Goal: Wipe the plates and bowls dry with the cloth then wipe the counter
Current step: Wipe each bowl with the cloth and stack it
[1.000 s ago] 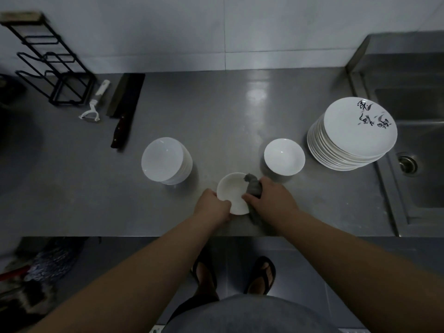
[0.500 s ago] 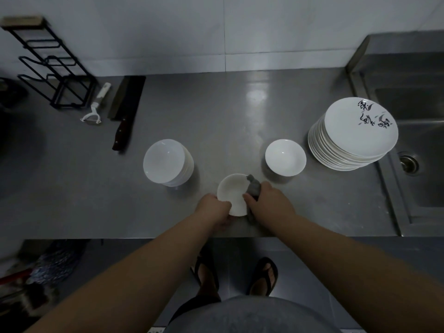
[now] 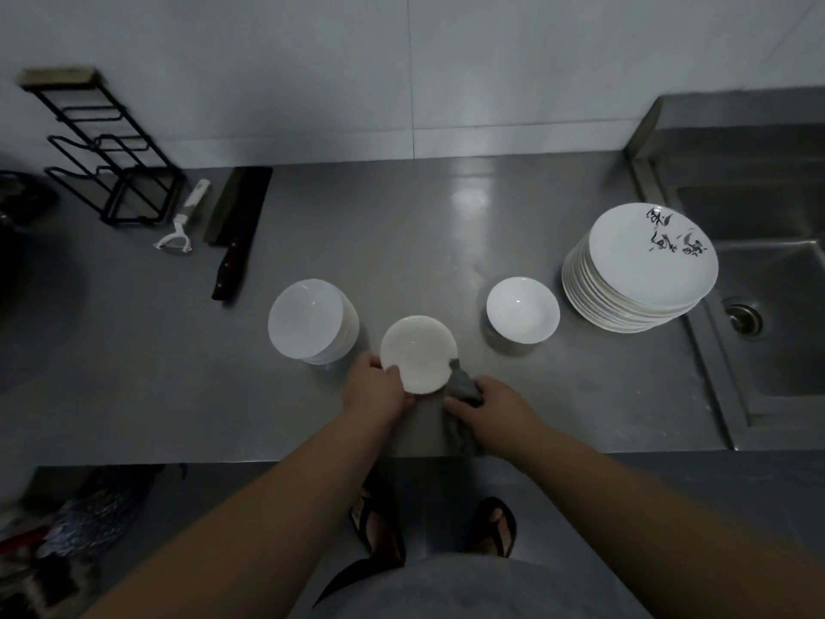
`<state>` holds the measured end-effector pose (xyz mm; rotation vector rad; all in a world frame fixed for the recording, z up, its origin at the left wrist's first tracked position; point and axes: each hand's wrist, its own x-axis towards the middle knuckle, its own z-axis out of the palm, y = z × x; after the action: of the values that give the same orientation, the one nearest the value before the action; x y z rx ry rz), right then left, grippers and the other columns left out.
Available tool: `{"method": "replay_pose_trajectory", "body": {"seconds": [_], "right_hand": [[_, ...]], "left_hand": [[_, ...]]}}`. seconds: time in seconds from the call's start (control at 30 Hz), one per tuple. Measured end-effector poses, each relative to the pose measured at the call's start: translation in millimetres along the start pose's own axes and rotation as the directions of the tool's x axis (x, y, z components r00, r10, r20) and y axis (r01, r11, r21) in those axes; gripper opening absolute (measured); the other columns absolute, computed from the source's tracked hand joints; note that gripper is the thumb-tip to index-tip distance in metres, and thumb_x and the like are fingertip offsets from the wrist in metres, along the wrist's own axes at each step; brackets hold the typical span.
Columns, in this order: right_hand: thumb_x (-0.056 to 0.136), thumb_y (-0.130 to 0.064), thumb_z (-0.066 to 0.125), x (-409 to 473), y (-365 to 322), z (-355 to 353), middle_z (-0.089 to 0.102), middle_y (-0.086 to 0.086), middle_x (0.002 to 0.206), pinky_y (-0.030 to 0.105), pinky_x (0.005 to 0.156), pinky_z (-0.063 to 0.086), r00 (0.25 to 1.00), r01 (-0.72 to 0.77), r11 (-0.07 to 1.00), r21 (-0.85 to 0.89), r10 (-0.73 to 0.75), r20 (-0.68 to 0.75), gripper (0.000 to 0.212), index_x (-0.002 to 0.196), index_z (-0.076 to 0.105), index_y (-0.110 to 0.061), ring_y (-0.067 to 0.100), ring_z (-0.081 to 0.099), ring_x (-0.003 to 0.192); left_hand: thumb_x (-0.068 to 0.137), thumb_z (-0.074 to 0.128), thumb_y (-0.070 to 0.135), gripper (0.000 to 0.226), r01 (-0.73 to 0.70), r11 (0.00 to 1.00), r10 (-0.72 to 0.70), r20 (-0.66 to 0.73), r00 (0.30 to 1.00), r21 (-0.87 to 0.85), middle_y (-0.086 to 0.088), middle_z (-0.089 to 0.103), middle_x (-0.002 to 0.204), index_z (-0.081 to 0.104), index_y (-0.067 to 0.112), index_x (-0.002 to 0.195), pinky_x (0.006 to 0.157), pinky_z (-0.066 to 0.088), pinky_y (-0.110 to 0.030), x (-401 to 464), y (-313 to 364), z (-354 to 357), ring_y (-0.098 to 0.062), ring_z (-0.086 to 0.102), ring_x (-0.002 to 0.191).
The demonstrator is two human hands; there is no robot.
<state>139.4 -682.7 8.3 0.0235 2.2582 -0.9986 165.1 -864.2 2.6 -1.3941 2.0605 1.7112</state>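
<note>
I see both forearms reaching forward over the desk's (image 3: 446, 243) near edge, wrists close together near the middle of that edge. The left hand (image 3: 374, 388) grips the small white bowl (image 3: 418, 352) at its near-left rim, thumb over the rim, fingers curled underneath and hidden. The bowl looks tipped toward the camera; whether it touches the desk I cannot tell. The right hand (image 3: 489, 406) is clamped on the grey cloth (image 3: 462, 395), fingers curled round a bunched wad whose tip touches the bowl's near-right rim; the rest of the cloth trails down toward the near edge, partly under the wrist, hard to read in the dim light. Just left of the held bowl is a stack of white bowls (image 3: 310, 321); count unclear. To the right, a single white bowl (image 3: 522, 314) stands upright, and beyond it a stack of plates (image 3: 643, 270), top one with dark markings, sits at the desk's right edge beside the sink (image 3: 768, 279). At the far-left corner: a black wire rack (image 3: 107, 158), a white peeler (image 3: 183, 225) and a cleaver (image 3: 236, 225) lying flat. My feet in sandals (image 3: 379, 524) show below the near edge; lower left is a blur.
</note>
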Motion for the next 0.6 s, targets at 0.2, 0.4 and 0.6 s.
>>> {"method": "replay_pose_trajectory", "body": {"seconds": [0.2,0.4,0.6], "right_hand": [[0.092,-0.022,0.059,-14,-35,-60,0.072,0.018,0.102,0.054,0.090,0.059,0.991,-0.108,0.884,0.455,0.129,-0.016,0.012,0.096,0.066,-0.014,0.032,0.069,0.095],[0.098,-0.033,0.051,-36,-100,-107,0.060,0.019,0.088,0.055,0.085,0.060,0.985,-0.156,0.626,0.764,0.037,0.171,0.028,0.104,0.063,-0.008,0.035,0.062,0.081],[0.097,-0.076,0.037,-46,-134,-132,0.066,0.018,0.083,0.035,0.063,0.055,0.959,-0.263,0.697,0.667,0.113,0.260,0.075,0.110,0.066,-0.007,0.027,0.061,0.060]], "left_hand": [[0.095,0.068,0.018,0.014,-0.284,0.958,0.282,0.057,0.958,0.026,-0.003,0.063,0.106,0.055,0.025,0.095,0.065,0.064,-0.048,-22,53,-25,-0.032,0.069,0.093],[0.095,0.068,0.024,0.010,-0.563,0.819,0.562,0.044,0.826,0.113,0.004,0.071,0.088,0.059,0.026,0.090,0.055,0.059,-0.026,-54,113,-45,-0.016,0.072,0.077],[0.095,0.067,0.034,0.011,-0.718,0.609,0.757,0.021,0.653,0.337,0.017,0.068,0.081,0.059,0.033,0.088,0.062,0.046,-0.019,-73,150,-54,0.000,0.064,0.073]]}}
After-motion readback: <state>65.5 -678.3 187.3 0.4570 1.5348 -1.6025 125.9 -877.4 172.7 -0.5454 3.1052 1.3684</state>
